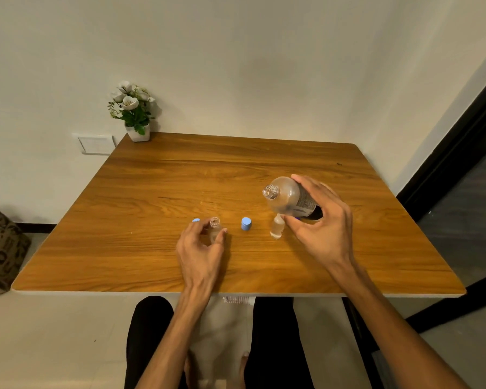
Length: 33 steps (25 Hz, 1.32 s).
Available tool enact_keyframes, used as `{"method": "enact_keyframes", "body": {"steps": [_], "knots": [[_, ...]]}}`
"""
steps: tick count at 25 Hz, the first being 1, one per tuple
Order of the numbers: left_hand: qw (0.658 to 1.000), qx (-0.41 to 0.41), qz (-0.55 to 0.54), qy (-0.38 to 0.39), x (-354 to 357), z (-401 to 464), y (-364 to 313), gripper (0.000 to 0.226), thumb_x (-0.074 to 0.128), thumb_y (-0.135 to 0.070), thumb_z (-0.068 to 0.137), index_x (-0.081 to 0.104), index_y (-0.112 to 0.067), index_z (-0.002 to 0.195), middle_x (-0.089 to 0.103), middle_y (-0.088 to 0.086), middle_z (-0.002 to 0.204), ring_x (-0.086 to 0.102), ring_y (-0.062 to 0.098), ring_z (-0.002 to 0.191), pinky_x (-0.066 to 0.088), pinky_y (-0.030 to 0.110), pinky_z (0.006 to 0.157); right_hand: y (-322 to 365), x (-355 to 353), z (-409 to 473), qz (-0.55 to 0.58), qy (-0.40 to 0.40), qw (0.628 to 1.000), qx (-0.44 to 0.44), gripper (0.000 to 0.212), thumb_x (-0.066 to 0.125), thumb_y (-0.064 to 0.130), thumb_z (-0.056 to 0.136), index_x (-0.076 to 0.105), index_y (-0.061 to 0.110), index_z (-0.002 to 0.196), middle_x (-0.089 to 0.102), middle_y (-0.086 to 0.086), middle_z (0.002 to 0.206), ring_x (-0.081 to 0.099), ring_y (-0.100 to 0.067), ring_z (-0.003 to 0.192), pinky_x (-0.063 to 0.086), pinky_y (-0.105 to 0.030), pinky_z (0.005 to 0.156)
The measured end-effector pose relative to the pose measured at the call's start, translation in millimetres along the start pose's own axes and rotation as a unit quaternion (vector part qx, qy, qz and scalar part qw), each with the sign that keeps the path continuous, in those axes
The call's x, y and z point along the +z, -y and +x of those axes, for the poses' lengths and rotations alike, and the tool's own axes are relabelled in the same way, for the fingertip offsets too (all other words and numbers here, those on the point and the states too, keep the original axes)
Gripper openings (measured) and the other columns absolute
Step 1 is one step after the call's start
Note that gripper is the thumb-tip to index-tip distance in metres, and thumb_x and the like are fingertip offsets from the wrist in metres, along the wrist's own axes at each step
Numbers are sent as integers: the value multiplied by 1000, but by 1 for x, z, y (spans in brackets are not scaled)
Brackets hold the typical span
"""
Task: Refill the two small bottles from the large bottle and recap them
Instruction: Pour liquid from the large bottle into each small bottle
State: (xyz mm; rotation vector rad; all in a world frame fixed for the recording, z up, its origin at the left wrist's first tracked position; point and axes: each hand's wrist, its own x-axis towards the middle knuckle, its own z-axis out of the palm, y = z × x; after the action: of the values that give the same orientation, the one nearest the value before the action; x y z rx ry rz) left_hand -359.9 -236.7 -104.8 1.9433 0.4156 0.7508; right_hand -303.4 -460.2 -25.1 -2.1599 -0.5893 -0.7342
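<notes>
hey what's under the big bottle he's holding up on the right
A small bottle stands upright on the table just beneath the tilted large bottle, which the right hand holds. Something dark blue peeks out by the thumb; the hand covers the rest.

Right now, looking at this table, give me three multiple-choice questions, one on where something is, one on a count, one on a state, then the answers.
1. Where is the potted plant?
A. far left corner of the table
B. near right corner
C. table centre

2. How many blue caps show on the table?
A. none
B. two
C. four

3. What state is the large bottle in?
A. capped, lying flat on the table
B. uncapped, tilted in the right hand
C. capped, upright beside the plant

Answers: 1 A, the plant stands at the far left corner by the wall. 2 B, one cap stands at the centre, another peeks past the left hand. 3 B, its open mouth points left.
</notes>
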Motion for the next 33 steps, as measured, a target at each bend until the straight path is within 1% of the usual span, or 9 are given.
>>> {"method": "enact_keyframes", "body": {"steps": [2,5,7,11,14,18,21,27,33], "knots": [[999,34,-32,-5,-7,0,-15,33,88,-33,81,75,-26,110,68,-10,95,63,16,89,59,46,81,5,-3,4,-4,7,1000,-7,83,97,13,69,63,16,145,67,0,143,59,-18,136,56,-44,109],[992,85,-96,15,-18,-1,-48,34,91,-24,79,80,-20,110,67,-6,94,62,8,86,52,18,74,17,-10,14,-13,13,999,-40,82,96,11,71,62,18,146,64,5,144,57,-17,138,53,-40,112],[985,102,-139,23,-23,-3,-64,35,92,-18,78,80,-16,111,67,-2,94,61,9,83,46,9,70,24,-17,22,-25,11,997,-75,80,94,11,73,62,16,146,64,3,145,57,-18,139,51,-40,115],[971,121,-201,37,-32,-9,-81,37,93,-18,77,79,-20,112,67,3,93,62,16,83,50,19,73,37,-31,36,-49,0,988,-146,75,91,11,76,63,12,145,65,-3,147,58,-21,140,50,-50,116],[965,133,-222,37,-33,-12,-88,42,94,-21,75,79,-16,114,71,5,95,66,22,85,56,32,76,43,-39,44,-70,-5,981,-183,71,89,9,77,64,11,143,65,-5,146,59,-22,139,47,-45,118],[962,107,-250,27,-34,-16,-94,43,95,-21,71,76,-14,109,74,0,97,67,14,86,55,24,77,50,-46,48,-86,1,973,-214,71,87,6,76,63,11,143,61,2,146,56,-19,138,39,-30,121],[961,99,-259,21,-35,-18,-94,39,96,-16,71,76,-11,103,74,1,94,65,10,84,53,19,77,52,-48,49,-95,3,969,-230,70,86,6,77,64,10,143,62,-1,146,54,-20,139,40,-37,122],[957,101,-271,16,-39,-17,-96,37,95,-17,71,76,-11,102,74,4,94,68,16,85,52,18,78,56,-50,50,-104,2,963,-249,67,85,5,77,65,8,141,64,-8,146,58,-28,139,42,-53,120],[958,106,-267,11,-41,-16,-99,36,96,-16,72,76,-12,101,74,5,94,68,18,85,51,17,77,60,-53,53,-113,-1,959,-259,65,84,5,79,65,7,141,64,-10,146,57,-30,140,40,-54,122]]}}
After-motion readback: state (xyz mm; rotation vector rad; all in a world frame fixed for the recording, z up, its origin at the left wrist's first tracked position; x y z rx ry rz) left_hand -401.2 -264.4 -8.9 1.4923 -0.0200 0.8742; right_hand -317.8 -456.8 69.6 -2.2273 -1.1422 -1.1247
